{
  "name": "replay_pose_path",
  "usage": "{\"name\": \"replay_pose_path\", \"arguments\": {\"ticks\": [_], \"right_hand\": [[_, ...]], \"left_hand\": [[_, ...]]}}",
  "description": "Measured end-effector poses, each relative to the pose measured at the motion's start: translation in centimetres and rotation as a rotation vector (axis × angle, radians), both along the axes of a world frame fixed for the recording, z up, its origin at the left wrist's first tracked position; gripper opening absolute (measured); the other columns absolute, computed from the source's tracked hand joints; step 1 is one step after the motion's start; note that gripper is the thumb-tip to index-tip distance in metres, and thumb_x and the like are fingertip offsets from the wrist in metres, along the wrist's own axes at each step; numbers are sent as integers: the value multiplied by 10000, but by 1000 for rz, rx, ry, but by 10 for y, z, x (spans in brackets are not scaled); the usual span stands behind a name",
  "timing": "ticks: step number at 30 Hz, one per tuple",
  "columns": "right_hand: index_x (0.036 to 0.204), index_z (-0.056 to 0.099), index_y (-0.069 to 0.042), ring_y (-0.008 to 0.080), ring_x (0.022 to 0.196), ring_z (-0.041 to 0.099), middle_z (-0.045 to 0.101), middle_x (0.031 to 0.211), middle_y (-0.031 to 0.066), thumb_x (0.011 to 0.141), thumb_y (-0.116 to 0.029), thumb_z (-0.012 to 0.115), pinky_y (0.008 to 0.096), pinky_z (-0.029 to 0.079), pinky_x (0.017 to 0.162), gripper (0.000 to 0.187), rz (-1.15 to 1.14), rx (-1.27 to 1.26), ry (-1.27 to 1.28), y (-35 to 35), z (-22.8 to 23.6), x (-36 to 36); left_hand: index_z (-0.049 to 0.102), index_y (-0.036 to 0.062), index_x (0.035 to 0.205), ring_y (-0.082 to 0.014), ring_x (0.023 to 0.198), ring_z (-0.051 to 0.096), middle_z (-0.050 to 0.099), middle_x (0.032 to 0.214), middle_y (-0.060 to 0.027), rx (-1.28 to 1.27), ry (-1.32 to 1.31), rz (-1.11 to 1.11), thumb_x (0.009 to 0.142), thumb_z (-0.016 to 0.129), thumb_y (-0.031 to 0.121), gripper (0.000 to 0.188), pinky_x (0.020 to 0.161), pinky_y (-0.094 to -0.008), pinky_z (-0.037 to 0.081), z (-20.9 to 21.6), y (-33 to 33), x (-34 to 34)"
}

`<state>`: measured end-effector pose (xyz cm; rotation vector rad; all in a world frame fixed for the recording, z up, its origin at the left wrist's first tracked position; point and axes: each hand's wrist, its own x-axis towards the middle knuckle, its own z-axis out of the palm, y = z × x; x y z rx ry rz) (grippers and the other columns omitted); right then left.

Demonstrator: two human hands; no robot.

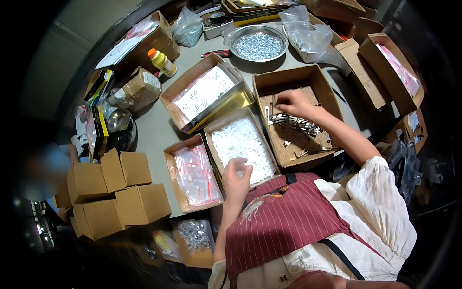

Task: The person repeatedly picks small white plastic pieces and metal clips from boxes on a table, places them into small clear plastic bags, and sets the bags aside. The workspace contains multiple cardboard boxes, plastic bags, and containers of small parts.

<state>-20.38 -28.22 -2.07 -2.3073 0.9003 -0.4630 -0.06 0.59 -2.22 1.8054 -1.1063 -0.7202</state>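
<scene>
The right hand reaches into the large cardboard box right of the frame's centre, over the far left part of a loose heap of metal clips. Its fingers bend downward with the tips near each other; whether they pinch a clip I cannot tell. A few more clips lie apart from the heap, toward the near side of that box. The left hand, just below the middle of the frame, is over the near left part of a narrower box filled with small white pieces. Its thumb and forefinger curve toward one another, but whether they grip anything is too small to tell. Just left of it, a shallow box holds clear plastic bags with red lines. Beyond these, a box with a sheet of marked white paper on top stands on the grey counter. Near the top of the frame are a metal bowl of small shiny parts, a red and black tool and a yellow bottle with an orange cap. Open brown cartons are grouped at lower left, with a blurred second person beyond them at the left edge.
</scene>
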Motion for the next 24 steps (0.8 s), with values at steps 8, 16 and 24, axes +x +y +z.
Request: {"name": "replay_pose_path", "arguments": {"ticks": [8,16,24], "right_hand": [[896,708,-1,422,904,696,708,842,197,717,-96,772,506,557,801,212,324,-277,231,25,-63,26],[889,700,-5,424,864,695,708,839,213,738,-75,722,517,547,782,167,205,-73,208,32,-60,25],[842,706,8,412,798,707,703,789,212,732,-101,739,499,563,726,159,213,-166,194,48,-45,31]], "left_hand": [[680,35,1076,-261,866,679,682,880,-115,-34,-12,-28,837,786,80,265,835,-390,536,3,-1,0],[679,32,1098,-242,890,677,686,902,-107,-36,48,-31,852,781,83,271,857,-372,535,5,-7,-7],[671,17,1103,-237,897,673,689,921,-104,-5,7,-27,861,782,94,277,866,-367,530,7,-10,-6]]}}
